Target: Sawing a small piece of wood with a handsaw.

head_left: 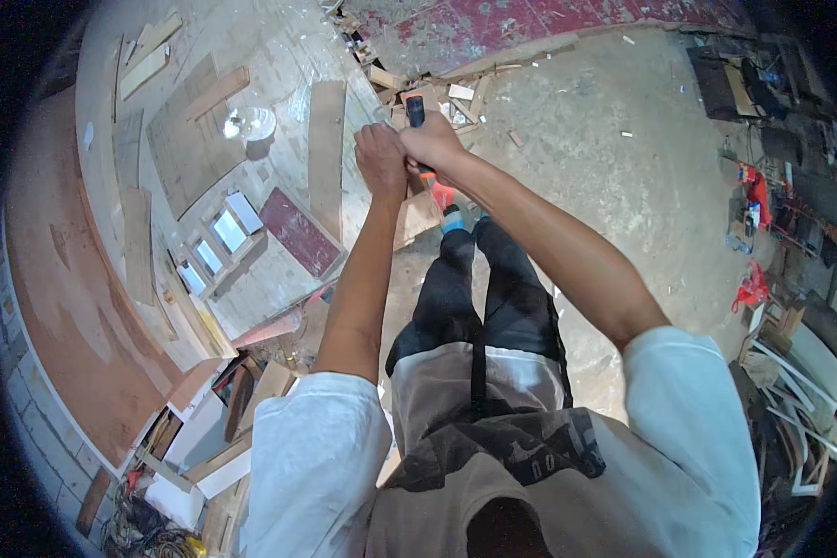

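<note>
My right hand [432,147] is closed around the handle of a black-and-orange tool [416,112], whose end sticks up past my fist. An orange part shows just below that fist; the working end is hidden, so I cannot tell the tool's kind. Pressed up beside it, my left hand [379,153] is curled shut at the edge of the pale worktable [284,98]. What its fingers hold, if anything, is out of sight. A wooden board [326,139] lies on the table just left of my left hand. Below both hands a piece of wood [417,219] juts from the table's side.
On the table lie a dark red panel [299,232], a small frame with pale panes [221,232], a shiny round object [249,124] and a flat wooden sheet [193,139]. Offcuts [462,92] litter the floor ahead. Scrap wood [800,381] is piled at right.
</note>
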A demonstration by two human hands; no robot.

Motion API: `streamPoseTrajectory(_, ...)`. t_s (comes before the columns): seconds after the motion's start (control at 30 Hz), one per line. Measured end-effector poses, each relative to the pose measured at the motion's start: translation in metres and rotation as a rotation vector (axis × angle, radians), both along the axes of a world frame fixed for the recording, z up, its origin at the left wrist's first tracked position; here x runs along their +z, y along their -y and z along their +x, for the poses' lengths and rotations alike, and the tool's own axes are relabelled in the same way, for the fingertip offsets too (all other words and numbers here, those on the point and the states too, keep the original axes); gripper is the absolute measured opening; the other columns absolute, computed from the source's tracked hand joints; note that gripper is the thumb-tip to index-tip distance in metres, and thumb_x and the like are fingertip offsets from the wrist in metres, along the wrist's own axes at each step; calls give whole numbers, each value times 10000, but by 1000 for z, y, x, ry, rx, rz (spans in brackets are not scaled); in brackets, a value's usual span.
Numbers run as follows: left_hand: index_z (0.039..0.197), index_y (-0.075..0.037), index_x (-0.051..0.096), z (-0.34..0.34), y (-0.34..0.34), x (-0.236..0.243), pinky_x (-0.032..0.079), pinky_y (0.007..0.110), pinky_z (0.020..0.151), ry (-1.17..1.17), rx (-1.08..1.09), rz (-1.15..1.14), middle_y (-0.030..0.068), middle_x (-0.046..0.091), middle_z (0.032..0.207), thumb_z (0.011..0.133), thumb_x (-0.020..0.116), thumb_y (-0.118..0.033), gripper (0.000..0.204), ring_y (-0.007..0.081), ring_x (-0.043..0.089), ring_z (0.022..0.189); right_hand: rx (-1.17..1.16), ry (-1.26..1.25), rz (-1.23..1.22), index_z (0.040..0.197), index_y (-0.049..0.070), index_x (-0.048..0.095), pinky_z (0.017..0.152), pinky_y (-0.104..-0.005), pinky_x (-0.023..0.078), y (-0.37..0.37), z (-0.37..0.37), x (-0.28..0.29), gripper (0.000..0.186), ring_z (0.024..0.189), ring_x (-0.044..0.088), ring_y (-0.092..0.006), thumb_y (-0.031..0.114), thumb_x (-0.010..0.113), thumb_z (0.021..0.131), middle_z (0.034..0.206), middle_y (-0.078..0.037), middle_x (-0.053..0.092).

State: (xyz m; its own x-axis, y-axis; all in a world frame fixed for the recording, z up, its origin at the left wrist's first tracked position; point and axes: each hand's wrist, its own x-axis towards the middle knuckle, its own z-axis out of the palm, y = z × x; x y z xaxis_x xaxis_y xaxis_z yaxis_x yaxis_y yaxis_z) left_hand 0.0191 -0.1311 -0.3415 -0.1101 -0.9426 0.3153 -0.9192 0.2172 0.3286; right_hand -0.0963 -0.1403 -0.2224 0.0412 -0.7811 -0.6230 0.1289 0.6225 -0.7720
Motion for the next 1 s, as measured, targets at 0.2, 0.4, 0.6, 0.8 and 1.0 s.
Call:
streamPoseTrajectory(0.2,888,-51,508,32,-11,-17,433,398,751,-328,113,154,112,512,872,810,545,-95,97,289,508,887,1,105,28,675,13,508,387,-323,395,3,17,53,96,441,492,-154,19,505,771,565,-69,504)
streamPoseTrajectory(0.4,887,-49,519,-12,-2,-3,429,410,765,-145,-10,48,117,514,891,831,537,-106,83,289,505,898,-6,-154,44,703,15,511,398,-313,399,10,4,-34,95,439,472,-136,27,516,797,569,-57,497)
streamPoseTrajectory(0.6,883,-39,518,12,2,-1,421,412,777,44,-4,61,122,514,891,857,533,-112,78,297,501,895,9,29,26,697,29,499,391,-310,394,2,11,-2,194,441,477,-134,108,571,860,572,-44,496)
streamPoseTrajectory(0.8,874,-38,514,19,-5,-1,415,419,769,-134,86,138,124,509,883,872,520,-111,73,296,495,888,82,-31,82,667,31,513,396,-303,391,11,19,-1,246,434,475,-130,151,606,861,560,-44,502)
streamPoseTrajectory(1.0,900,-55,513,-30,8,3,414,406,775,-156,-30,90,124,513,899,860,518,-108,66,294,498,894,-16,-276,-3,625,31,520,394,-302,376,20,-7,-61,202,427,473,-142,80,539,820,557,-58,514)
